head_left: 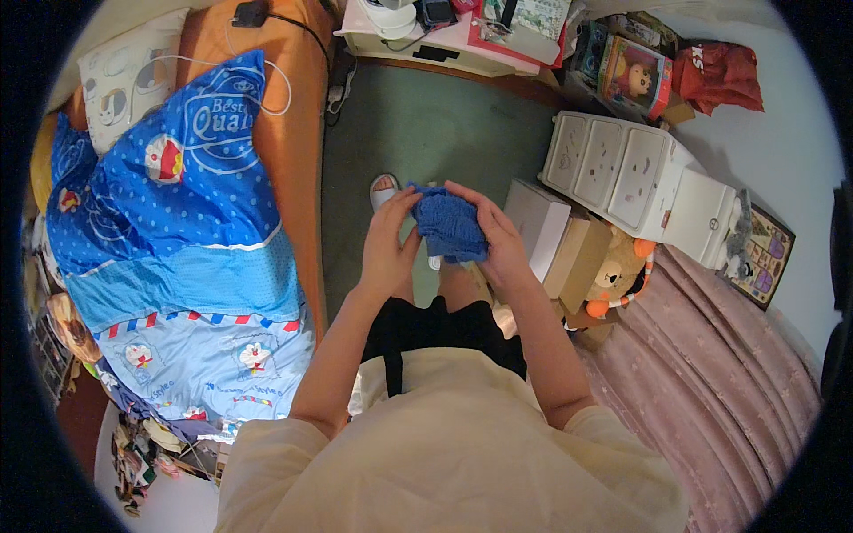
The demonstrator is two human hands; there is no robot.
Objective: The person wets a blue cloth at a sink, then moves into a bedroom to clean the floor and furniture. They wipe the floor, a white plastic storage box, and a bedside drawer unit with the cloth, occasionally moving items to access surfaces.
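In the head view, a bunched blue cloth point(450, 225) with a crinkled texture is held in the air in front of my body, above the green floor. My left hand point(393, 238) touches its left upper edge with the fingertips, thumb pointing up. Around its right side curves my right hand point(492, 233), fingers along the top corner and the right edge. The cloth looks folded or crumpled into a small bundle; which, I cannot tell. My feet are partly hidden below the hands and cloth.
To the left is a bed with a blue cartoon-print cover point(193, 200) and a pillow point(126, 80). At right stand a white drawer unit point(613, 170), an open cardboard box point(581, 263), a teddy bear point(610, 270) and a pink curtain point(706, 353). A pale cabinet point(433, 50) stands ahead.
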